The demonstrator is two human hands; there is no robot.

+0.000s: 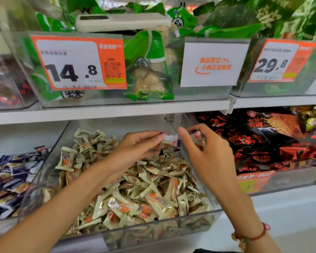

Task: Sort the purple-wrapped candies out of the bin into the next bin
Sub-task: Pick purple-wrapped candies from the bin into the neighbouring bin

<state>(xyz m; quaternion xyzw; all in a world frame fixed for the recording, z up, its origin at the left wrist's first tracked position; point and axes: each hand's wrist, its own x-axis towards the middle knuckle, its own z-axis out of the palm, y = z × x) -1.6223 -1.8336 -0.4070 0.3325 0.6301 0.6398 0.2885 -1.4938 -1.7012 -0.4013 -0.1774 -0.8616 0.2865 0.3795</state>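
Both hands (173, 143) pinch candy (171, 138) beside bin's right wall (190, 157)

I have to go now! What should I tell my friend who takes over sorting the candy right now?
Left hand: pinching a purple-and-white candy over the back of the middle bin.
Right hand: holding candies already picked.
Middle bin: mostly cream-wrapped candies.
Purple candies' bin: next on the left.
Done: a few picked out, none dropped yet.
Left: carry them left, then check for more purple.
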